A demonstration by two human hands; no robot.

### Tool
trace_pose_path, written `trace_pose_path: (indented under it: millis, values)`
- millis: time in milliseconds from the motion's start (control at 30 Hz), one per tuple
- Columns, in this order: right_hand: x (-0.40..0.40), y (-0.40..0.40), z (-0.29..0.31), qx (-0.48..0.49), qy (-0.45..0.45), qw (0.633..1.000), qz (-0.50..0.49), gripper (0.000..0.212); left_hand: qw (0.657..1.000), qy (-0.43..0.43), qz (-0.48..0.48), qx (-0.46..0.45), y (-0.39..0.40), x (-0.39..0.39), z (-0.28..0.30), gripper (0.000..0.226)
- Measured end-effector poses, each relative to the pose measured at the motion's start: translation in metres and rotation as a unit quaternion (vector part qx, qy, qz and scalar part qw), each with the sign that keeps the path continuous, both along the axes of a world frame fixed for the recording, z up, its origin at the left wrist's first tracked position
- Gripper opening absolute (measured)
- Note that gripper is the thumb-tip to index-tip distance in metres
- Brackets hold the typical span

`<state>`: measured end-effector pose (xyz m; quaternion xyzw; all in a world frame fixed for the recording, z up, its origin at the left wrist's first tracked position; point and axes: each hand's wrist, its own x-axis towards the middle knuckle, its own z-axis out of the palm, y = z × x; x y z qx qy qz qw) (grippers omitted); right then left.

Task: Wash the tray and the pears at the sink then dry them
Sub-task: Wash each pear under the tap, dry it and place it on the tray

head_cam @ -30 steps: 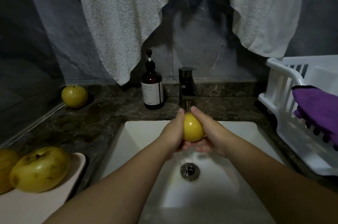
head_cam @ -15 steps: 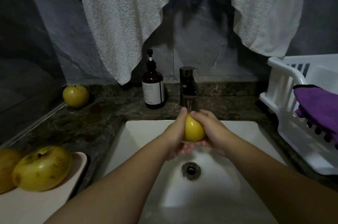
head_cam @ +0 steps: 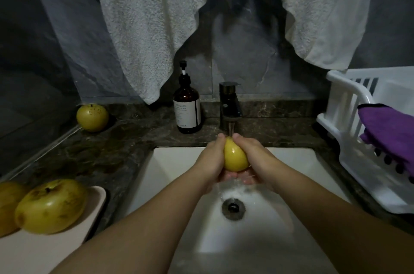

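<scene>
A yellow pear (head_cam: 235, 157) is under the running water of the black faucet (head_cam: 229, 103), over the white sink (head_cam: 170, 161). My left hand (head_cam: 211, 159) grips its left side and my right hand (head_cam: 253, 159) grips its right side, fingers curled beneath it. Two more pears (head_cam: 50, 206) lie on the pale tray (head_cam: 98, 202) at the lower left, one cut off by the frame edge. Another pear (head_cam: 92, 117) sits on the dark counter at the back left.
A brown soap pump bottle (head_cam: 187, 108) stands left of the faucet. A white towel (head_cam: 145, 27) hangs on the wall above. At the right, a white dish rack (head_cam: 349, 121) holds a purple cloth (head_cam: 389, 126). The drain (head_cam: 233, 206) lies below my hands.
Both hands have turned the pear under the stream and shifted their grip slightly; water now splashes into the basin near the drain.
</scene>
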<state>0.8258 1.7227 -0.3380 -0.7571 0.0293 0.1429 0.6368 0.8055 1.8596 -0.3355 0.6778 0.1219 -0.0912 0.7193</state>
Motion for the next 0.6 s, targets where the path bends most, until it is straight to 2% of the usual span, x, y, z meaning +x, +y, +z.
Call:
trace_pose_path:
  millis: [100, 233, 333, 400, 467, 533, 600]
  values:
    - [0.0019, -0.0014, -0.0028, 0.021, -0.01, 1.0, -0.004, 0.052, 0.997, 0.066, -0.029, -0.02, -0.0003, -0.0057, 0.001, 0.06]
    - [-0.0008, 0.0003, -0.0009, 0.007, 0.023, 0.999, 0.023, 0.056, 1.0, -0.005, -0.015, 0.016, -0.0002, -0.0016, -0.0004, 0.045]
    - [-0.0014, -0.0018, 0.0003, 0.04, 0.011, 0.999, 0.016, 0.052, 0.999, 0.031, -0.009, -0.012, -0.0012, -0.002, -0.0011, 0.05]
    - [-0.0008, -0.0039, -0.0012, 0.011, -0.023, 1.0, 0.018, 0.052, 0.997, 0.063, -0.019, -0.03, -0.0016, -0.0045, 0.0, 0.062]
    - [-0.0015, -0.0028, -0.0008, -0.009, -0.025, 0.999, 0.027, 0.054, 0.999, 0.039, -0.014, -0.004, -0.0008, -0.0023, -0.0008, 0.063]
    - [-0.0021, -0.0008, 0.0009, -0.001, 0.006, 1.0, 0.018, 0.058, 1.0, -0.001, 0.004, 0.014, 0.0003, 0.0002, 0.0002, 0.053]
    - [-0.0023, 0.0004, 0.0011, -0.003, 0.021, 1.0, 0.014, 0.06, 1.0, 0.003, 0.021, 0.003, 0.0017, 0.0019, 0.0002, 0.05]
